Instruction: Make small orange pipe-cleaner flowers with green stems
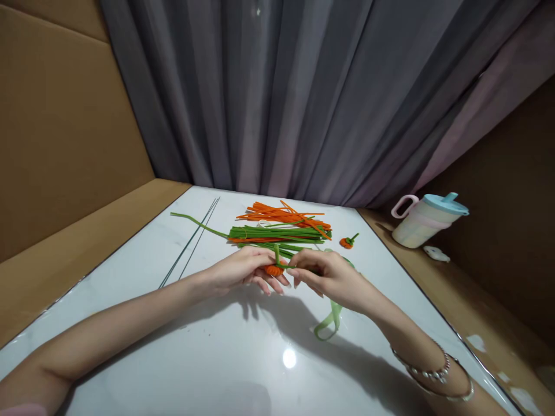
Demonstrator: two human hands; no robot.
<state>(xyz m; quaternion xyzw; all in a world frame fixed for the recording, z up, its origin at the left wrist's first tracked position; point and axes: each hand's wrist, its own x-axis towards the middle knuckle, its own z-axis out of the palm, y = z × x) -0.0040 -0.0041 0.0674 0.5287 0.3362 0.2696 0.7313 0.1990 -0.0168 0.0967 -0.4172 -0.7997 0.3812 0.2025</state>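
Note:
My left hand (255, 268) holds a small orange pipe-cleaner pumpkin (274, 270) with a green stem standing up from its top. Its thumb and index finger close on the pumpkin, while the other fingers hang loosely below. From the right, my right hand (323, 271) pinches a green pipe cleaner (287, 266) that runs across the pumpkin's top at the stem. Just beyond both hands lies a bundle of green pipe cleaners (281, 233). A similar finished-looking pumpkin (346, 242) rests on the table to the right of it.
Orange pipe cleaners (277, 212) lie behind the green ones. Thin dark green wires (191, 240) are at the left. A pale green ribbon (332, 323) curls below my right hand. A lidded cup (422, 222) and a small white object (436, 253) stand beyond the table's right edge.

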